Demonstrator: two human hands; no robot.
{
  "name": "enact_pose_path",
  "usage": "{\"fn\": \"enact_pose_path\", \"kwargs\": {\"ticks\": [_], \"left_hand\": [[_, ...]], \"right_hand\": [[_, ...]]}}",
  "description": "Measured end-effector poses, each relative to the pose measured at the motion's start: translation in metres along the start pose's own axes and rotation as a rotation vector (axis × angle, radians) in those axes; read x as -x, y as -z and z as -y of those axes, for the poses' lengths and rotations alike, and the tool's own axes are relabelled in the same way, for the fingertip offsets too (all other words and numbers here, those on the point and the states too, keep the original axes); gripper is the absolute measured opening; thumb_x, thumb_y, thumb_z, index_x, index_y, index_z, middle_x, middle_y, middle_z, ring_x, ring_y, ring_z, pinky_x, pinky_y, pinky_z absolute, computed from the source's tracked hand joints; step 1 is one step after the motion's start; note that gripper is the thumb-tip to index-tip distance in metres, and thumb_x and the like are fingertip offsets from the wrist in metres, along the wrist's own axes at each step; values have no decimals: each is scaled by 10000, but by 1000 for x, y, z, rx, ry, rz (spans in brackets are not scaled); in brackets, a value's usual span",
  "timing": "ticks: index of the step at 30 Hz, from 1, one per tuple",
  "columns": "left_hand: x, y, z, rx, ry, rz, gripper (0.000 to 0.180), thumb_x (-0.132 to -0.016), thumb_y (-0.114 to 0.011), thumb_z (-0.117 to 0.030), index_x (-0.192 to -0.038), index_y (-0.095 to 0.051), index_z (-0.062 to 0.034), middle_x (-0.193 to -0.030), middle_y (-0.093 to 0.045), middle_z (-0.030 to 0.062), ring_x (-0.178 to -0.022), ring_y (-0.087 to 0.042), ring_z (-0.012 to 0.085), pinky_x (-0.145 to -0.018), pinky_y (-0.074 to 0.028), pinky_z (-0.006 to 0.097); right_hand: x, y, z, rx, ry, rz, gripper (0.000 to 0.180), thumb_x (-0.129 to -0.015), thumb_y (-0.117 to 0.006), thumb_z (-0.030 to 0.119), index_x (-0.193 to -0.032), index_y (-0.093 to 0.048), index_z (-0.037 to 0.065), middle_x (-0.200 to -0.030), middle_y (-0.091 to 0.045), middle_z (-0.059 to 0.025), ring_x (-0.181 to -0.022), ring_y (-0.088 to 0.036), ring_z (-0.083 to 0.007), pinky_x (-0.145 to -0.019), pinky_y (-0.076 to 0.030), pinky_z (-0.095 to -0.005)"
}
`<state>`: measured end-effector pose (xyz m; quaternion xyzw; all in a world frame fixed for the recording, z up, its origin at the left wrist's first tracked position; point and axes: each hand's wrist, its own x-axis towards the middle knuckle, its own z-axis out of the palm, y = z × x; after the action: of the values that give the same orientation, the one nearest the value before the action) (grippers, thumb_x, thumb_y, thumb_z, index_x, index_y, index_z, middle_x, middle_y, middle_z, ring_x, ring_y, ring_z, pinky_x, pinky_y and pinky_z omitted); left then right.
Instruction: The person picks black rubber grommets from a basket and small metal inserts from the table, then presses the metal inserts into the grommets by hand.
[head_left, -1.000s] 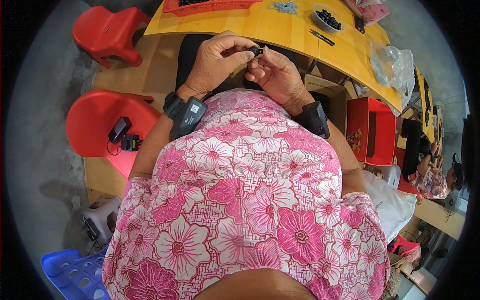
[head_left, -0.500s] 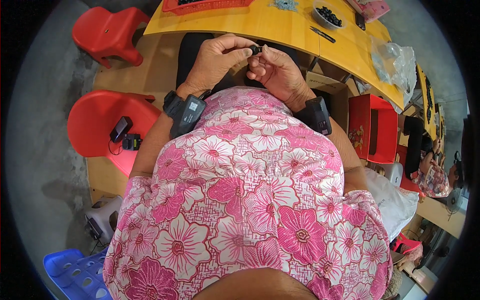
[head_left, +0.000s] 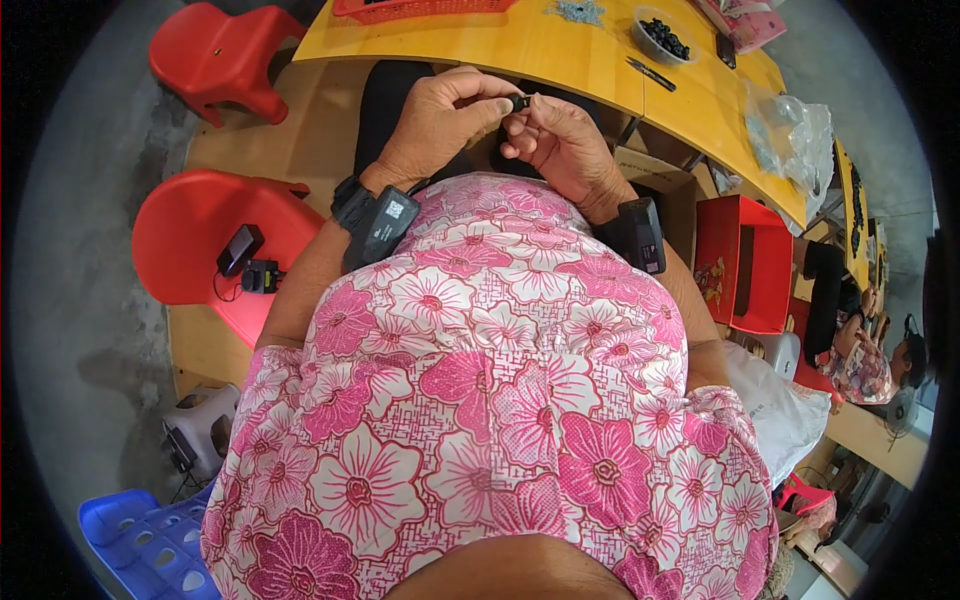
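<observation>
A small black part (head_left: 519, 103) sits between my two hands, just off the near edge of the yellow table (head_left: 480, 48). My left hand (head_left: 440, 118) pinches it between thumb and index finger from the left. From the right, my right hand (head_left: 565, 140) grips its other end with thumb and forefinger, the remaining fingers curled below. The part is too small to name; fingertips cover most of it. Both wrists wear black strapped devices.
On the table are a red basket (head_left: 425, 10), a pile of small silvery pieces (head_left: 576, 11), a bowl of black parts (head_left: 664, 38), black snips (head_left: 651, 73) and a clear plastic bag (head_left: 792, 140). Red chairs (head_left: 215, 240) stand left, a red box (head_left: 742, 264) right; another person (head_left: 858, 355) sits beyond.
Both hands keep their pinch on the small black part, with hardly any shift. The whole view has tilted slightly.
</observation>
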<state>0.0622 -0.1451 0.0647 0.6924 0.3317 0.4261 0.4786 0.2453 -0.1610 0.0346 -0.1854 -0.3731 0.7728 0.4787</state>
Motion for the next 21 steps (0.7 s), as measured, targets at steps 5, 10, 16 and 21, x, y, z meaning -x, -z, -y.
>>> {"fn": "enact_pose_path", "kwargs": {"ticks": [5, 10, 16, 21], "left_hand": [[2, -5, -1, 42, 11, -71, 150, -836, -623, -44, -964, -669, 19, -887, -636, 59, -769, -617, 101, -685, -493, 210], [2, -7, 12, -6, -69, -128, 153, -831, -633, -49, -963, -672, 20, -862, -621, 55, -758, -616, 108, -673, -491, 221], [2, -12, 9, -3, -74, -150, 157, -835, -631, -46, -976, -667, 14, -856, -619, 47, -734, -624, 111, -630, -507, 216], [2, -17, 11, 78, -56, -154, 165, -846, -613, -33, -999, -654, 11, -850, -626, 48, -686, -630, 105, -574, -525, 209]], "right_hand": [[0, -1, -2, 10, -6, -18, 283, -927, -547, 285, -922, -613, 9, -790, -609, -33, -665, -556, -104, -725, -518, -306], [1, -2, -2, -49, -40, -22, 285, -935, -532, 287, -958, -595, 10, -835, -607, -42, -701, -552, -106, -753, -510, -318], [-1, -6, -2, -75, -13, -14, 276, -940, -521, 291, -932, -579, 21, -789, -561, -22, -686, -511, -107, -748, -489, -318], [0, -3, -3, -70, 24, 28, 281, -940, -518, 298, -948, -567, 21, -772, -533, -15, -686, -496, -118, -731, -477, -315]]}}
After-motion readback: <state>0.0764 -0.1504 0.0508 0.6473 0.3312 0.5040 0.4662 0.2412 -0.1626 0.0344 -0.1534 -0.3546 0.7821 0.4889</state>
